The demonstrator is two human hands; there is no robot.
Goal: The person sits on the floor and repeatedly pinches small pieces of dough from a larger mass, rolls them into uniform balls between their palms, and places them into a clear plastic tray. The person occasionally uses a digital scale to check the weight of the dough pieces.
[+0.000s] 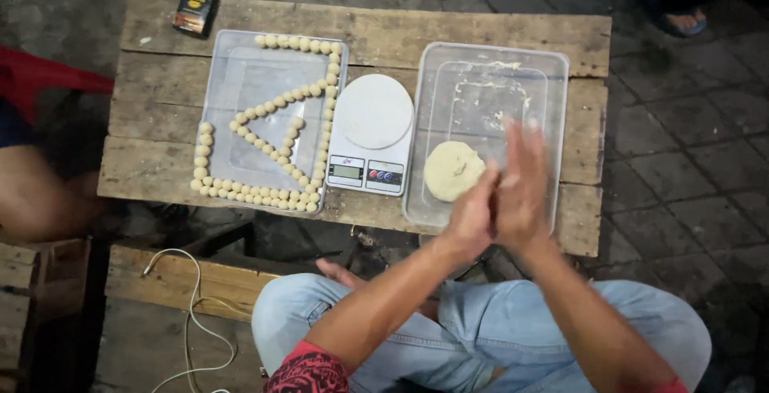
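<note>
Here, 2 tubs (553, 120), 1 scale (371, 133), 1 dough lump (452, 170); hands (497, 205) apparently pressed together.

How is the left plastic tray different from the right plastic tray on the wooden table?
The left tray holds many small dough balls in rows along its edges and in a triangle; the right tray holds one flat dough lump and smears. The hands cover only the right tray's corner. Both are clear, rectangular.

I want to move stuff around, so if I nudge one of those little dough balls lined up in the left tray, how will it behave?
The dough balls look round, so one would probably roll on the smooth clear tray and knock its neighbours out of line. They look small, so likely light. Like the soft lump of dough in the right tray, they may dent or stick if pinched.
</note>
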